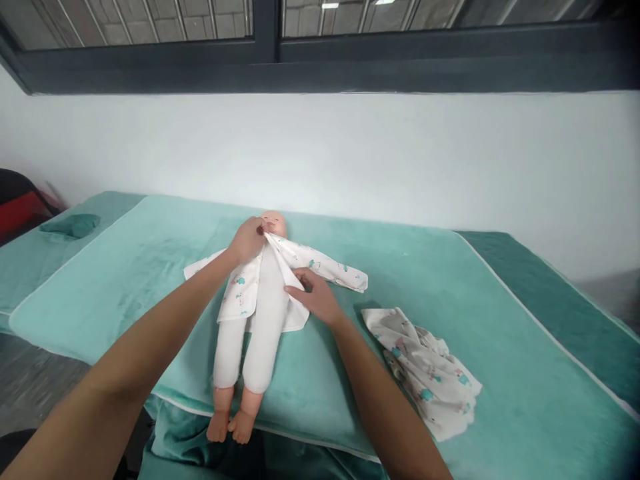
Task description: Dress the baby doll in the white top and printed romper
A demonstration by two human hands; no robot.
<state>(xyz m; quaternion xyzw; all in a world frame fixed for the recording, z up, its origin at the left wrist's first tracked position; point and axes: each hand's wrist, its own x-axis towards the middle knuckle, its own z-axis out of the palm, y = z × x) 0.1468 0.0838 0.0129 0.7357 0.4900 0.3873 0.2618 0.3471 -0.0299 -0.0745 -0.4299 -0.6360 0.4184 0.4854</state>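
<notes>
A baby doll (pixel 257 320) with a white cloth body lies on its back on a teal mat (pixel 150 267), feet toward me. A white printed shirt (pixel 330 267) is spread open under it. My left hand (pixel 249 239) pinches the shirt's edge at the doll's neck, fingers closed on the cloth. My right hand (pixel 315 293) grips the shirt's right front panel beside the doll's waist.
A crumpled pair of printed baby trousers (pixel 425 370) lies on the mat to the right of the doll. A folded teal cloth (pixel 73 225) sits at the far left. A white wall runs behind the mat; a red and black object (pixel 17 203) stands at the left edge.
</notes>
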